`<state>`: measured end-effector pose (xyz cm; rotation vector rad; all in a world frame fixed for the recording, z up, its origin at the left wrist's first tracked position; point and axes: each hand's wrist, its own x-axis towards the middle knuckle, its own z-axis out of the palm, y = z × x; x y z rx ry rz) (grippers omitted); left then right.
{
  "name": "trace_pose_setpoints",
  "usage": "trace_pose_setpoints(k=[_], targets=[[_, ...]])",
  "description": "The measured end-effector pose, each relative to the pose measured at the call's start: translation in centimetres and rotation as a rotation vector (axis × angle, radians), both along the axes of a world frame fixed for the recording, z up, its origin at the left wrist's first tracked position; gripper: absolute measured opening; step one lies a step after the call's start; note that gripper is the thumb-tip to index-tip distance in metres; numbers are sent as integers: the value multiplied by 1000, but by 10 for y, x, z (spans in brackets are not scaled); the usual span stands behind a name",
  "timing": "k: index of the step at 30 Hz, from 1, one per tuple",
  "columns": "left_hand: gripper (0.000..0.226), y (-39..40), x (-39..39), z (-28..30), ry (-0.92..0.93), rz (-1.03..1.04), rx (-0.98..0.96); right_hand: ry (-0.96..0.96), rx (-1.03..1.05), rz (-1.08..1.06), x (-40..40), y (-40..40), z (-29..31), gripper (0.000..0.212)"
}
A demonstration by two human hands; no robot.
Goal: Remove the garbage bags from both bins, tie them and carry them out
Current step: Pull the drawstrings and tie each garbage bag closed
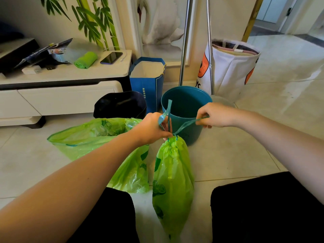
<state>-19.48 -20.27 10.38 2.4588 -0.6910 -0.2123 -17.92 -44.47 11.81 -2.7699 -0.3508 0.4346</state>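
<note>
On a pale tiled floor [245, 155] beside a white TV cabinet [66, 92], a person's left hand [150, 128] and right hand [213, 116] each pinched a blue drawstring [185, 124], fingers curled tight, above a cinched green garbage bag [172, 181] hanging between the knees. A second green bag [91, 137] lay open to its left. Behind stood an unlined teal bin [185, 109] and a black bin [121, 104]. A blue paper bag [147, 88] carried Chinese characters, too small to read.

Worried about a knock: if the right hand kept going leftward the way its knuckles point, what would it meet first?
Probably the left hand, which grips the other drawstring above the tied bag; the right hand may brush the teal bin, depth unclear.
</note>
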Motion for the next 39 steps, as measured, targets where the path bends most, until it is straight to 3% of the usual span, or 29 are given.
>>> trace_pose_setpoints(k=[2, 4, 7, 12, 15, 19, 24, 29, 36, 39], targets=[[10, 3, 1, 0, 89, -4, -35, 215, 159, -34, -6, 0, 1, 19], [10, 5, 2, 0, 229, 0, -114, 289, 234, -60, -9, -2, 1, 23], [17, 6, 3, 5, 400, 39, -255, 255, 380, -132, -10, -3, 5, 21], [16, 7, 5, 17, 497, 82, -404, 201, 856, -471, -3, -1, 17, 25], [24, 11, 8, 29, 534, 115, -513, 220, 1001, -605, -2, -2, 25, 35], [35, 22, 13, 39, 570, 172, -517, 245, 1142, -694, -5, -5, 33, 45], [30, 30, 20, 48, 558, 278, -714, 18, 1447, -791, -6, -15, 46, 41], [29, 15, 23, 52, 520, 260, -821, -198, 1582, -851, -2, -21, 52, 41], [31, 2, 25, 47, 508, 286, -650, -265, 1606, -994, 6, -41, 41, 43], [39, -3, 28, 38, 546, 341, -582, -246, 1597, -1100, 10, -51, 29, 31]])
